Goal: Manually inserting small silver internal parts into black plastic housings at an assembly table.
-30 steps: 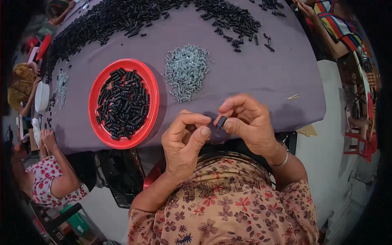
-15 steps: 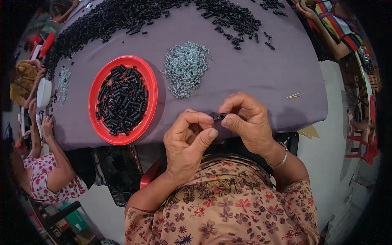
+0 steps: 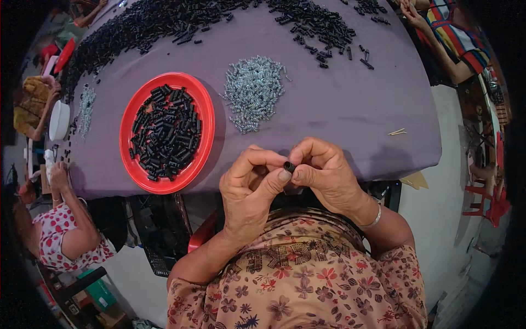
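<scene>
Just beyond the table's near edge, my left hand [image 3: 249,189] and my right hand [image 3: 331,172] meet at the fingertips. Between them they pinch a small black plastic tube [image 3: 289,166], its round open end turned up to view. The rest of the tube is covered by my thumbs and fingers. To the left lies a red plate [image 3: 206,131] heaped with similar black plastic pieces [image 3: 164,137]. A loose pile of small metal springs [image 3: 253,93] rests on the cloth past my hands.
A grey-purple cloth covers the table [image 3: 339,104]. Across its far side spreads a large heap of black pieces [image 3: 159,27]. Thin pale sticks [image 3: 397,131] lie at the right. Co-workers sit at left and far right; a white bowl [image 3: 58,122] stands near the left ones.
My right hand has turned and come closer to my left. The black tube now shows its open end upward. At the left, a co-worker's hands have shifted.
</scene>
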Available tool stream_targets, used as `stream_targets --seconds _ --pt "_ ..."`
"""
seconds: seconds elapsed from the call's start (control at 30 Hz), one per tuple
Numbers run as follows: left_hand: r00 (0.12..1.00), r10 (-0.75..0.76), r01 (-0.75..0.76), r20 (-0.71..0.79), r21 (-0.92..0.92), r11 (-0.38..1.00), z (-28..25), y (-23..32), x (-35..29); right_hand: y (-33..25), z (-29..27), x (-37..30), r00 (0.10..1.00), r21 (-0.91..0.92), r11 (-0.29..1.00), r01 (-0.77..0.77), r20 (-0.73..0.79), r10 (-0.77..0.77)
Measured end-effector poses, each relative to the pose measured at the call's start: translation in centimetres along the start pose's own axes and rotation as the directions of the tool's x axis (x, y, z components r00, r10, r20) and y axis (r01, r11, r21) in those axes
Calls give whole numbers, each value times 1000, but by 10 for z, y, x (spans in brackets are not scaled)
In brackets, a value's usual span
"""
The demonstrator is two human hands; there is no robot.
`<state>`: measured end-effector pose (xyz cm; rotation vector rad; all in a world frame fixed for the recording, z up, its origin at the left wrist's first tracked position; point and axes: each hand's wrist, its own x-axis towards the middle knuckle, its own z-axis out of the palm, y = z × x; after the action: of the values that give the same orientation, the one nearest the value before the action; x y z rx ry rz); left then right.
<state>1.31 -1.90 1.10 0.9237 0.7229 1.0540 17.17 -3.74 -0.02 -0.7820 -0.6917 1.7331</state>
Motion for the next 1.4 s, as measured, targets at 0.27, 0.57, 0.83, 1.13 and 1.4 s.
stream_targets --seconds 0.27,0.57,0.83,1.13,1.4 --pt "996 -24 36 90 -136 990 -5 -4 5 2 -1 1 1000 26 999 -30 -2 30" --pt "989 -144 136 -29 -173 975 -5 -2 8 -30 -19 23 955 -819 570 63 -117 -272" --pt "967 -247 249 65 -11 969 -7 -7 8 -60 -57 111 843 -993 20 114 86 -530" --pt "958 -285 283 35 63 957 -11 -5 12 -67 -55 145 943 -993 -95 76 102 -316" --pt "966 -254 254 45 8 967 -11 -3 10 -74 -41 110 962 -965 239 109 42 -269"
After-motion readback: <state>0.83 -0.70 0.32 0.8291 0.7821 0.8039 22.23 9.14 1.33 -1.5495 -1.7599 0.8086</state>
